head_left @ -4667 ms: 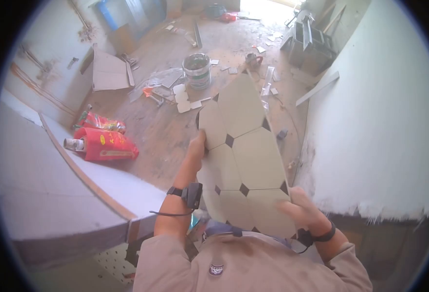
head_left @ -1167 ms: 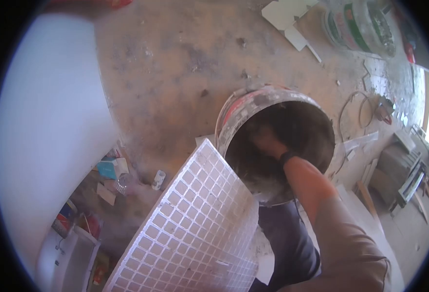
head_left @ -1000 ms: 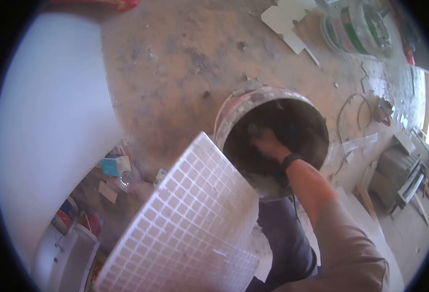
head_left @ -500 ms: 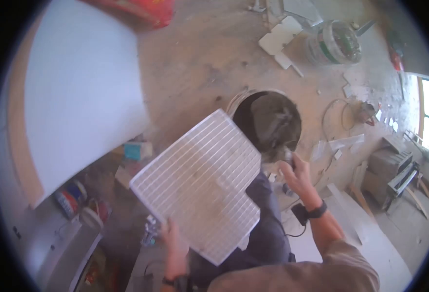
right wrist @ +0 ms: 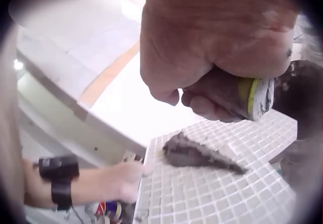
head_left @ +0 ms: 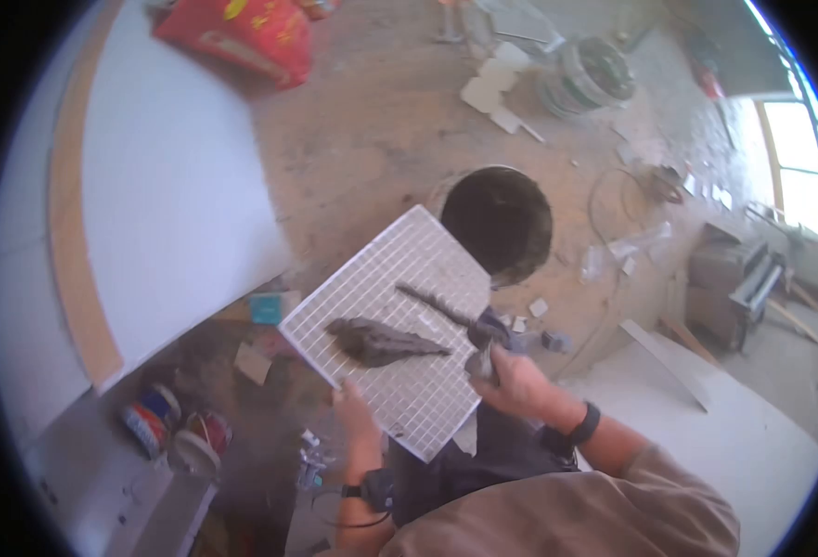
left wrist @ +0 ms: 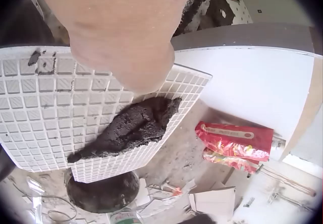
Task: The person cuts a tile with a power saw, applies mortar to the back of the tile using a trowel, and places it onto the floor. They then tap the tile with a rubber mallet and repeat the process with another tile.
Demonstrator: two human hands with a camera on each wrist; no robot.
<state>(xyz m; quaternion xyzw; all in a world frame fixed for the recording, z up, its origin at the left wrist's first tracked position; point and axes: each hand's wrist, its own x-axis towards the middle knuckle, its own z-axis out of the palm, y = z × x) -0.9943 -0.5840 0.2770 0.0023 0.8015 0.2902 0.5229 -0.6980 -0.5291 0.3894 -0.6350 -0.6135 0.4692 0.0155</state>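
Note:
A large tile (head_left: 381,269) lies back side up across the person's front, its ribbed grid showing and one corner notched. The left hand (head_left: 358,413) grips its near left edge. Dark wet mortar (head_left: 386,343) sits in a long lump on the grid, also seen in the left wrist view as a mortar heap (left wrist: 133,128). The right hand (head_left: 520,385) holds a trowel (head_left: 432,304) by its handle, the blade on edge over the tile beside the lump. In the right wrist view the fingers wrap the handle, whose yellow-ringed end (right wrist: 260,98) sticks out.
A mortar bucket (head_left: 440,197) stands on the floor just beyond the tile. Farther off are a second bucket (head_left: 562,88), tile offcuts (head_left: 497,79) and a red bag (head_left: 242,37). A white panel (head_left: 167,186) is at left, paint cans (head_left: 149,422) below it.
The tile has been turned from its patterned face to its gridded back. The trowel has come out of the bucket with mortar, which now lies on the tile.

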